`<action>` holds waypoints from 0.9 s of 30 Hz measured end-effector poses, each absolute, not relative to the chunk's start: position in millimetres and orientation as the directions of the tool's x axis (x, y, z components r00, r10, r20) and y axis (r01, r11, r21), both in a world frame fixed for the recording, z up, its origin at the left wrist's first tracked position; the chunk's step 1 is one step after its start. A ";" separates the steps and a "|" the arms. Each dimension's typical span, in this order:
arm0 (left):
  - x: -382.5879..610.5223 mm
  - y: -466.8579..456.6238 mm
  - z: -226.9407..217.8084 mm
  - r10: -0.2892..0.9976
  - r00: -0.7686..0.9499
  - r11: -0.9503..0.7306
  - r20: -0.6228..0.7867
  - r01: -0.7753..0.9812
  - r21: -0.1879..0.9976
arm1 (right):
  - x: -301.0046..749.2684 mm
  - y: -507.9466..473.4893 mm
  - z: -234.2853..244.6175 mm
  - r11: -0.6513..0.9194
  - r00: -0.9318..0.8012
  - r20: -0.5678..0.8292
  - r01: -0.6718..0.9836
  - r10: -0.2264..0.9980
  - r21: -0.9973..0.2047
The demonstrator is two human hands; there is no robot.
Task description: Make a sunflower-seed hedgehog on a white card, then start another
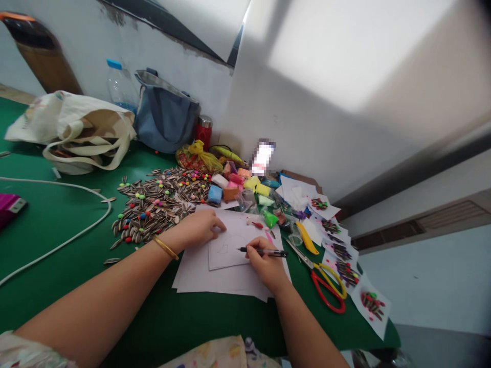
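My right hand is closed round a black pen, whose tip points left over a small sheet of white paper. Faint drawn lines, a curve and a small shape, show on that sheet. Larger white sheets lie beneath it. My left hand rests on the upper left of the paper, fingers apart and holding nothing. Beside it spreads a heap of striped sunflower seeds mixed with brightly coloured pieces.
Packs of coloured clay lie behind the paper. Scissors and a yellow cutter are at right, near paper cards with seed designs. Bags, a bottle, a red flask and a white cable also lie around.
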State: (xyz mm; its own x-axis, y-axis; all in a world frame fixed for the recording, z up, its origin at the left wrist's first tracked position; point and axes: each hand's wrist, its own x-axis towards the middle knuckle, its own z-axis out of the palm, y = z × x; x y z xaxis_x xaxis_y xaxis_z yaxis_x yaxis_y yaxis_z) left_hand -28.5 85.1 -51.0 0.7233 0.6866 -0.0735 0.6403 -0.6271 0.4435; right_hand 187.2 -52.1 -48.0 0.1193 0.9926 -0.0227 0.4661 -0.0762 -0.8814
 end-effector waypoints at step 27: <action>-28.8 84.3 -51.5 0.684 0.727 -0.629 -0.058 0.628 0.459 | 176.4 -49.7 -58.1 -0.077 0.098 -0.027 0.552 0.995 -0.830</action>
State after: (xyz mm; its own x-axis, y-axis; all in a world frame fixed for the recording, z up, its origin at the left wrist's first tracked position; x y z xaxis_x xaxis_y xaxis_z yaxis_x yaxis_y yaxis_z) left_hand -28.8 84.3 -51.5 0.7274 0.6837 -0.0579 0.6276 -0.6288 0.4591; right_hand 176.4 -49.7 -58.1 0.0984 0.9948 -0.0269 0.5524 -0.0771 -0.8300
